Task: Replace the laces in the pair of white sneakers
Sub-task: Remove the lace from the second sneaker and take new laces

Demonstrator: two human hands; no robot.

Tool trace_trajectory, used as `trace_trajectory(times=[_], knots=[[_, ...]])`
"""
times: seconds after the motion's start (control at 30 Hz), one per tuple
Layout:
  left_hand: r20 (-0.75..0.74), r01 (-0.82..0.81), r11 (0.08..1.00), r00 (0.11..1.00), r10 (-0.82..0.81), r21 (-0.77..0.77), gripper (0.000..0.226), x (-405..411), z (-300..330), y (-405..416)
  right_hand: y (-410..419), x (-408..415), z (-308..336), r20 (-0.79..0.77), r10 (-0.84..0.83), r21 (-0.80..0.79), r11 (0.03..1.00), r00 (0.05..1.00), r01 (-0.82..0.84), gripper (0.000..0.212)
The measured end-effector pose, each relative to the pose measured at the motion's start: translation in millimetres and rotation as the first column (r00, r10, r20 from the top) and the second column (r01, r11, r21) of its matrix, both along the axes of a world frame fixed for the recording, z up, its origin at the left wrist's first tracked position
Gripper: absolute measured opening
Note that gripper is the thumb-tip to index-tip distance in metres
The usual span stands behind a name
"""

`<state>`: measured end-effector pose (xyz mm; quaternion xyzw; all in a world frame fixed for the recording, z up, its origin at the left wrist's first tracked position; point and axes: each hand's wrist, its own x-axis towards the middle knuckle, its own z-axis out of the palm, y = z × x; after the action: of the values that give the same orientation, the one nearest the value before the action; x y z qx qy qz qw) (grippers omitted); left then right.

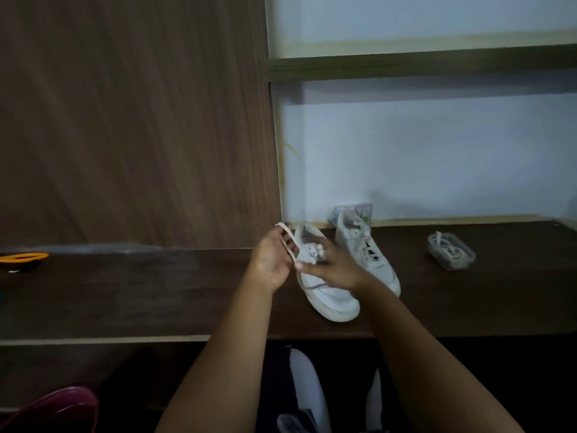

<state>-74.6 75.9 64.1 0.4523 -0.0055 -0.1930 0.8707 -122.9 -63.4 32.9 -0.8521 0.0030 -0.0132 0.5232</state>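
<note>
Left hand [271,260] is pinching a white lace [288,240] running over its curled fingers; right hand [331,267] is gripping the near sneaker's [331,295] tongue area. Both sneakers are sitting mid-desk [156,292], toward its back edge.

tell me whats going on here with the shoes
A person is working on the nearer white sneaker on the dark desk. The left hand pulls a white lace up and away while the right hand rests over the eyelets. The second sneaker still looks laced, and a clear tub holds more laces.
</note>
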Motion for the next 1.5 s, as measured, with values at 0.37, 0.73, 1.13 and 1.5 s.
trace_trajectory(times=[0.37,0.73,1.13,1.5], knots=[[0.046,-0.209,0.909,0.977,0.206,0.36,0.029,33,-24,64,76,58,-45,-0.531,0.06,0.699,0.595,0.845,0.397,0.02],[0.5,-0.446,0.422,0.866,-0.021,0.789,0.05,58,-95,96,141,126,-38,-0.365,-0.26,0.753,0.482,0.894,0.448,0.016],[0.305,-0.296,0.075,0.933,-0.192,0.952,0.064,53,-128,91,107,94,-100,-0.196,0.016,-0.447,0.889,0.98,-0.104,0.082],[0.62,-0.55,0.291,0.732,-0.283,0.783,0.067,-11,-104,-35,-57,32,-58,0.432,-0.661,-0.145,0.62,0.614,0.771,0.027]])
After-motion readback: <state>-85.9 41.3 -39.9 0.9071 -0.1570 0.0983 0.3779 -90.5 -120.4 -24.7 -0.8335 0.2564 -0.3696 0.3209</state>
